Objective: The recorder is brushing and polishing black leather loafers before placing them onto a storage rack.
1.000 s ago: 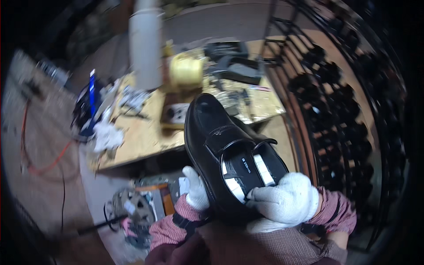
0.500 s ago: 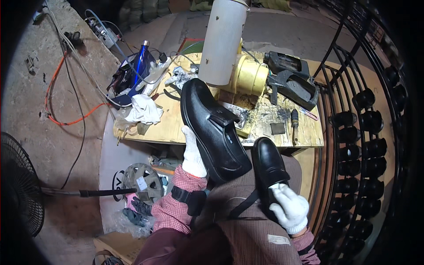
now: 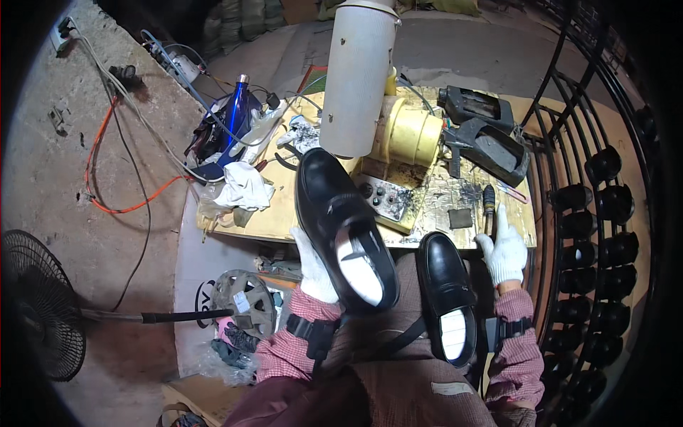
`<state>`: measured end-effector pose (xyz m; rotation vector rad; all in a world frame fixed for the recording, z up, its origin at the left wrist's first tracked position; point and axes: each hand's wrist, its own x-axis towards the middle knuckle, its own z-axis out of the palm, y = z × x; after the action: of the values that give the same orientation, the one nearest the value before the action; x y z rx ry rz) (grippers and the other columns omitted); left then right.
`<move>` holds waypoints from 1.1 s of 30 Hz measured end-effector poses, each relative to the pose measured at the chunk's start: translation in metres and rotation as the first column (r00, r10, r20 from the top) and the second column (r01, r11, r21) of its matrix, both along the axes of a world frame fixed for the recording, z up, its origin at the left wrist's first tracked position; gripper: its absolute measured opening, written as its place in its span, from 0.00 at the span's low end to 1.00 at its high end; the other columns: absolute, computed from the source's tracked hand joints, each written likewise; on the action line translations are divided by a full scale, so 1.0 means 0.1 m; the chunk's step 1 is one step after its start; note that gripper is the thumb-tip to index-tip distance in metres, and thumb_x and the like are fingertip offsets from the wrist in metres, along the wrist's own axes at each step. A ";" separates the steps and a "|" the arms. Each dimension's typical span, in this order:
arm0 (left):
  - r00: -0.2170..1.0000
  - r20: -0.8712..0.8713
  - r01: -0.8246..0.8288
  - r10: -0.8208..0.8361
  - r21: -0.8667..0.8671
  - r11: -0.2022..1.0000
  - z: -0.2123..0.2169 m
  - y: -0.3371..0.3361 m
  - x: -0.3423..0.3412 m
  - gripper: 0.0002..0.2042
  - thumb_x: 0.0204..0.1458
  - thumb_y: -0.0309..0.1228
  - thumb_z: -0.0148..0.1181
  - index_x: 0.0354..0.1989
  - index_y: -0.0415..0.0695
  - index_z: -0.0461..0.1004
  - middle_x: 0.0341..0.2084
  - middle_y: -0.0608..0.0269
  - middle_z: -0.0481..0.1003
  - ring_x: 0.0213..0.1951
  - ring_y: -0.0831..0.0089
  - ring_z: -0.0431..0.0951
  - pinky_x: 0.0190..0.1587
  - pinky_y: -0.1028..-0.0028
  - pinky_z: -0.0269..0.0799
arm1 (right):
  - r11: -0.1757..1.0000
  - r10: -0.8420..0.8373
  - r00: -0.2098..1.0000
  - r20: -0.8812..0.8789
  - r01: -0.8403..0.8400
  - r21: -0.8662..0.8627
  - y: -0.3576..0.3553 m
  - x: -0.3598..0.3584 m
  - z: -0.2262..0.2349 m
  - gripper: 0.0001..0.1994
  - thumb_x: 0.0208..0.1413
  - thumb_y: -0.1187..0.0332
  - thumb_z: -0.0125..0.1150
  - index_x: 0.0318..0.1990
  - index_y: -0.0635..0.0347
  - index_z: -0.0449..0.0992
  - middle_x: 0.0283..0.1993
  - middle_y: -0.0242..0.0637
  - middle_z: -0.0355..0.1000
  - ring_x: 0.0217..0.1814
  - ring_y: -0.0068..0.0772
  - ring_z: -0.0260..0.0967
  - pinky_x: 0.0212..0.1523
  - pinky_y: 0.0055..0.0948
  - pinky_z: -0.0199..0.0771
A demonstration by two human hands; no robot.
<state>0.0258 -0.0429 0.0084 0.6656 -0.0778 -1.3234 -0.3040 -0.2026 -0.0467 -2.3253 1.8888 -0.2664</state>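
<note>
A black slip-on shoe [image 3: 320, 196] with a white insole rests tilted in my left hand [image 3: 313, 267], whose white-gloved fingers grip it from below and the side. Across my lap lies the second black shoe [image 3: 444, 265], toe pointing to the bench. My right hand [image 3: 506, 249], also in a white glove, is empty with thumb and forefinger apart. It reaches over the bench's front edge beside a dark-handled tool [image 3: 489, 196], whose lower end is close to the thumb. I cannot tell whether they touch. A small dark square pad [image 3: 460, 218] lies left of that tool.
On the wooden bench [image 3: 284, 192] stand a yellow machine [image 3: 416, 132] with a grey cylinder [image 3: 356, 85], a control panel, black shoe-shaped holders [image 3: 491, 149], a white cloth [image 3: 243, 186] and a blue bottle [image 3: 237, 107]. A rack of black shoes [image 3: 605, 235] is at right; a fan [image 3: 43, 306] at left.
My right hand has let go of the shoe on my lap and moved forward to the bench tool. The shoe in my left hand has turned, so its opening and white insole now show.
</note>
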 end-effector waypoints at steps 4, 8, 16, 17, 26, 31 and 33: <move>0.962 -0.232 0.094 -0.146 -0.223 0.970 -0.15 0.06 -0.09 0.46 0.62 0.70 0.44 0.72 0.38 0.62 0.58 0.41 0.73 0.53 0.46 0.80 0.62 0.42 0.75 | 0.997 -0.013 0.984 -0.179 0.000 -0.073 -0.12 0.04 -0.19 0.39 0.61 0.55 0.66 0.77 0.52 0.58 0.40 0.48 0.77 0.37 0.49 0.79 0.40 0.48 0.79; 0.997 -0.083 -0.007 -0.003 -0.118 0.993 -0.12 -0.10 -0.09 0.28 0.72 0.50 0.47 0.71 0.42 0.64 0.56 0.47 0.75 0.50 0.54 0.82 0.58 0.50 0.81 | 0.999 0.001 0.979 -0.201 -0.009 -0.039 -0.20 -0.03 -0.23 0.35 0.63 0.55 0.65 0.75 0.51 0.62 0.42 0.47 0.78 0.40 0.49 0.80 0.41 0.48 0.79; 0.986 0.157 -0.012 0.053 -0.250 0.968 0.06 -0.37 -0.02 0.24 0.73 0.44 0.47 0.68 0.41 0.67 0.57 0.49 0.75 0.54 0.59 0.81 0.62 0.58 0.79 | 0.998 -0.050 0.991 -0.124 0.045 -0.040 -0.37 -0.05 -0.28 0.30 0.64 0.49 0.62 0.71 0.49 0.70 0.42 0.47 0.80 0.43 0.50 0.80 0.44 0.49 0.79; 0.997 0.049 0.078 -0.064 -0.405 0.911 0.05 -0.40 0.04 0.23 0.73 0.44 0.47 0.68 0.42 0.67 0.59 0.48 0.74 0.54 0.58 0.81 0.63 0.57 0.79 | 0.998 -0.056 0.990 -0.129 0.059 0.016 -0.39 -0.05 -0.32 0.30 0.63 0.50 0.62 0.70 0.49 0.71 0.43 0.48 0.80 0.44 0.50 0.80 0.45 0.49 0.79; 0.999 -0.050 -0.024 0.011 -0.264 0.964 0.01 0.00 0.06 0.26 0.72 0.44 0.51 0.73 0.46 0.62 0.62 0.51 0.70 0.60 0.63 0.75 0.64 0.62 0.73 | 0.941 -0.324 0.617 0.717 0.136 0.309 -0.12 -0.13 0.28 0.23 0.63 0.60 0.62 0.62 0.63 0.77 0.51 0.48 0.82 0.54 0.44 0.81 0.55 0.36 0.78; 0.704 -0.683 0.095 -0.195 -0.182 0.979 0.11 0.41 -0.40 0.30 0.68 0.47 0.57 0.73 0.44 0.63 0.57 0.54 0.73 0.60 0.64 0.76 0.62 0.63 0.74 | 0.785 0.516 0.432 0.740 -0.585 -0.205 1.01 0.38 0.94 0.15 0.55 0.68 0.70 0.50 0.61 0.84 0.40 0.42 0.83 0.38 0.40 0.82 0.44 0.31 0.82; 0.569 -0.782 0.162 -0.254 -0.196 0.967 0.12 0.52 -0.55 0.30 0.67 0.48 0.57 0.72 0.43 0.64 0.57 0.54 0.73 0.59 0.64 0.76 0.62 0.63 0.74 | 0.744 0.590 0.471 0.656 -0.633 -0.215 1.17 0.54 1.04 0.13 0.53 0.68 0.72 0.46 0.57 0.85 0.34 0.38 0.83 0.32 0.41 0.82 0.38 0.33 0.82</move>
<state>-0.0294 0.0095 0.0200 -0.1032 0.5380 -1.7388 -0.2499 -0.0859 0.0577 -2.2089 0.6230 -0.8303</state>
